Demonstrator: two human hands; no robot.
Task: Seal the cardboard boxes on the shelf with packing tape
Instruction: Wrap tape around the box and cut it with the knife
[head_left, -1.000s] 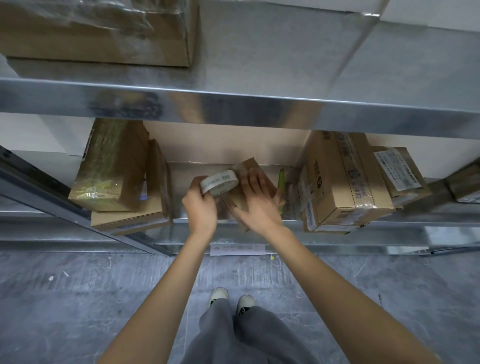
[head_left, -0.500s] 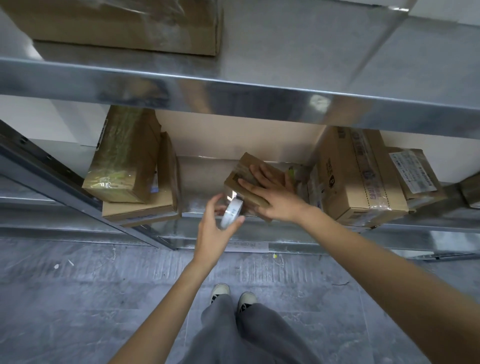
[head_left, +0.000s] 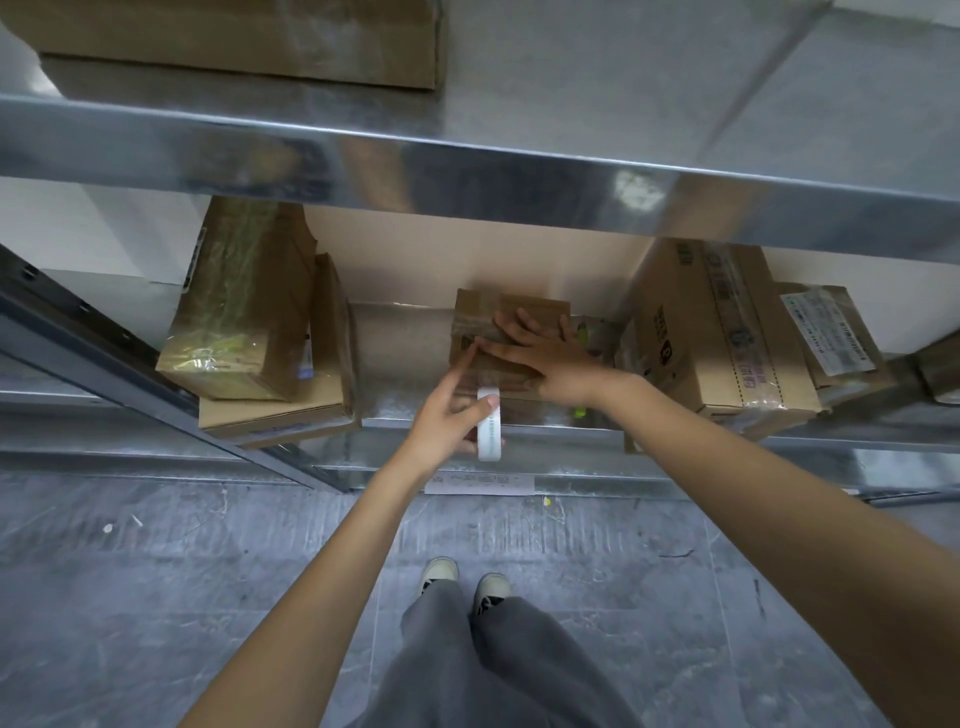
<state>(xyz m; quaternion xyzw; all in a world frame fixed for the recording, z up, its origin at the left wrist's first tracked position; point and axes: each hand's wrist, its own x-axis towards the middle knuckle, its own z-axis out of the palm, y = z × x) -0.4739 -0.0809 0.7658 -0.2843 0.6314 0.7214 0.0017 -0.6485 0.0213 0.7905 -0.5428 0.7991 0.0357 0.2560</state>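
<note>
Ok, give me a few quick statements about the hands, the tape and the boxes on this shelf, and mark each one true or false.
1. The right hand lies flat on the small box. True.
2. The left hand holds the tape roll. True.
3. The tape roll sits on the floor. False: it is in the left hand, at the shelf's front edge.
4. The small box stands on the upper shelf. False: it is on the lower shelf.
5. The large box is right of the small box. True.

Both bare arms reach forward. Right hand (head_left: 545, 358) lies flat, palm down, fingers straight and spread, pressing. Left hand (head_left: 449, 421) sits just below it, thumb and curled fingers gripping, index finger stretched out toward the right hand's thumb.
</note>
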